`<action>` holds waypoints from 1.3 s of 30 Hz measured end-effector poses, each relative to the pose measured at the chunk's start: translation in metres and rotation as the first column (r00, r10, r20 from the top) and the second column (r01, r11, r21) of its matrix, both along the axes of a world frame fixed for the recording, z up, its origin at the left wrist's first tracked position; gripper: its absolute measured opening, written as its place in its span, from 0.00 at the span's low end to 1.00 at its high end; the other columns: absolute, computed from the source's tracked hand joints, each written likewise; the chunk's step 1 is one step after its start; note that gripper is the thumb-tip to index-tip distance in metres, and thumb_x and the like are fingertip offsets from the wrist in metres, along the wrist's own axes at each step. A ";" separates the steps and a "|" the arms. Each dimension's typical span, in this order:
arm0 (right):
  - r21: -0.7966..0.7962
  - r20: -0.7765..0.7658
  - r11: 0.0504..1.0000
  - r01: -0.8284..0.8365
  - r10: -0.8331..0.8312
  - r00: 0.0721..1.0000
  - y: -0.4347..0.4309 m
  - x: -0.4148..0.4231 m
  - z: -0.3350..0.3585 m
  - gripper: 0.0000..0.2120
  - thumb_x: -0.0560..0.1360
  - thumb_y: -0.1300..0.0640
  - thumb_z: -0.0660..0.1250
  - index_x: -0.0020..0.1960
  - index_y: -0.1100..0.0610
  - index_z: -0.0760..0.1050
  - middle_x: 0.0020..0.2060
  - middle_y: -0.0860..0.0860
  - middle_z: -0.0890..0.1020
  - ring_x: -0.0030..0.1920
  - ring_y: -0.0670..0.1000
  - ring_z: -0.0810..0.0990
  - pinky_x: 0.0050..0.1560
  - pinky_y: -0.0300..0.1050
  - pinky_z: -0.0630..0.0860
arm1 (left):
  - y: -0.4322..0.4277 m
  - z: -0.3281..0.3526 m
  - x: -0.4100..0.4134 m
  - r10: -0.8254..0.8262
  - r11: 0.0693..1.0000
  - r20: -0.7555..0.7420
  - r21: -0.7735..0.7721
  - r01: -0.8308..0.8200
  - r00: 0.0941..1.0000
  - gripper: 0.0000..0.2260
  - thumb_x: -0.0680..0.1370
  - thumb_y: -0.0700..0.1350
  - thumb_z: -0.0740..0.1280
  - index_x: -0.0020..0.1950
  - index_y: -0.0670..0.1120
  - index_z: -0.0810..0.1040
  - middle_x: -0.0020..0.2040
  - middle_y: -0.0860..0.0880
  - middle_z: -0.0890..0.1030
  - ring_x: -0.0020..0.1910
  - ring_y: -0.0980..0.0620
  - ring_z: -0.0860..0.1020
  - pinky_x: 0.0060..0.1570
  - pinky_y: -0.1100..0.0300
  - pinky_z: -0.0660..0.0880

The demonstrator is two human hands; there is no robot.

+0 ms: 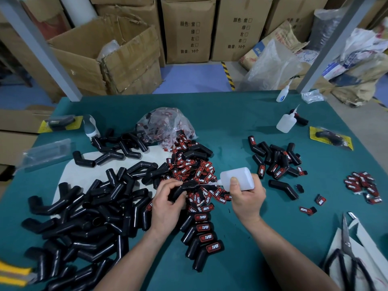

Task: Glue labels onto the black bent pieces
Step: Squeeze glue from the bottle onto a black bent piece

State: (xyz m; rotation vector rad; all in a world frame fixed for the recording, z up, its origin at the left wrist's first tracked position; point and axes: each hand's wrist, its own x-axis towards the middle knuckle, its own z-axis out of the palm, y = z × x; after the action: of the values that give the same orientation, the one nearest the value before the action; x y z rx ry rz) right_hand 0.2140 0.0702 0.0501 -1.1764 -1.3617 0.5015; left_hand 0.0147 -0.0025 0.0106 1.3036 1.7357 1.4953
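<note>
My left hand [168,202] grips a black bent piece [185,187] over the middle of the green table. My right hand [246,196] holds a white glue bottle [238,178] tipped sideways, its nozzle pointing left at the held piece. A heap of red-and-black labels [193,166] lies just behind my hands. A large pile of unlabelled black bent pieces [84,217] covers the left side. Labelled pieces lie in a row [201,236] between my forearms, and more lie at the right [277,162].
A plastic bag of labels [165,124] sits behind the heap. Two more glue bottles [286,121] [282,94] stand at the back right. Scissors [346,255] lie at the front right, loose labels [363,185] at the right. Cardboard boxes [189,30] stand beyond the table.
</note>
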 end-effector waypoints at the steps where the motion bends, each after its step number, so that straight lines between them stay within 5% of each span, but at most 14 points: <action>1: 0.007 0.003 1.000 0.008 -0.008 1.000 0.000 0.000 -0.001 0.18 0.70 0.47 0.68 0.36 0.63 0.71 0.27 0.43 0.69 0.29 0.41 0.72 0.28 0.26 0.63 | 0.000 0.000 0.000 -0.001 1.000 0.005 -0.006 0.001 1.000 0.26 0.75 0.32 0.75 0.55 0.64 0.81 0.58 0.62 0.78 0.60 0.60 0.78 0.54 0.75 0.73; 5: 0.004 0.011 1.000 0.023 -0.023 1.000 0.000 0.000 -0.002 0.20 0.70 0.47 0.68 0.36 0.64 0.71 0.26 0.48 0.70 0.29 0.46 0.70 0.27 0.31 0.64 | 0.001 0.000 0.000 -0.008 0.999 0.010 -0.037 0.008 1.000 0.24 0.75 0.34 0.76 0.54 0.65 0.81 0.58 0.60 0.79 0.61 0.58 0.79 0.60 0.71 0.73; 11: -0.010 -0.016 1.000 -0.008 0.008 1.000 -0.006 -0.003 0.002 0.17 0.70 0.48 0.67 0.35 0.61 0.70 0.27 0.38 0.68 0.28 0.33 0.71 0.30 0.23 0.62 | 0.000 0.001 0.001 -0.029 0.999 0.014 -0.029 0.030 0.999 0.19 0.75 0.33 0.76 0.55 0.57 0.82 0.57 0.61 0.79 0.60 0.56 0.79 0.63 0.63 0.74; 15: -0.019 -0.007 1.000 -0.009 0.009 1.000 -0.008 -0.004 0.003 0.15 0.69 0.46 0.67 0.36 0.56 0.68 0.26 0.39 0.68 0.28 0.41 0.71 0.28 0.26 0.63 | 0.000 0.003 0.002 -0.052 0.998 0.040 -0.043 0.054 0.998 0.17 0.75 0.33 0.76 0.55 0.54 0.83 0.57 0.60 0.79 0.61 0.55 0.79 0.64 0.55 0.76; 21: -0.007 0.006 1.000 -0.013 0.013 1.000 -0.009 -0.005 0.004 0.15 0.69 0.46 0.67 0.36 0.55 0.67 0.26 0.38 0.67 0.27 0.40 0.70 0.28 0.26 0.62 | -0.001 0.003 0.002 -0.061 0.995 0.083 -0.076 0.067 0.995 0.16 0.76 0.35 0.76 0.55 0.55 0.83 0.57 0.60 0.79 0.60 0.55 0.79 0.62 0.48 0.79; 27: 0.009 0.032 1.000 0.019 -0.019 0.999 -0.008 -0.006 0.002 0.20 0.70 0.47 0.67 0.33 0.62 0.69 0.26 0.38 0.66 0.28 0.46 0.69 0.28 0.26 0.62 | -0.002 0.001 0.002 -0.080 0.993 0.043 -0.078 0.083 0.996 0.15 0.75 0.36 0.76 0.56 0.54 0.83 0.57 0.59 0.79 0.60 0.53 0.80 0.60 0.46 0.80; 39: -0.006 0.005 1.000 -0.006 0.006 1.000 -0.009 -0.006 0.005 0.14 0.69 0.47 0.67 0.36 0.56 0.68 0.26 0.39 0.67 0.27 0.41 0.69 0.28 0.26 0.62 | -0.002 0.001 0.003 -0.062 0.994 0.016 -0.084 0.063 0.998 0.14 0.75 0.36 0.77 0.56 0.52 0.84 0.58 0.60 0.79 0.58 0.55 0.80 0.54 0.44 0.81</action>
State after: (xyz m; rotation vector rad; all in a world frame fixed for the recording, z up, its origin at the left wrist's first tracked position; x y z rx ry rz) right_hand 0.2080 0.0611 0.0553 -1.1793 -1.3690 0.5083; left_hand 0.0173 -0.0042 0.0119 1.2898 1.7144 1.3779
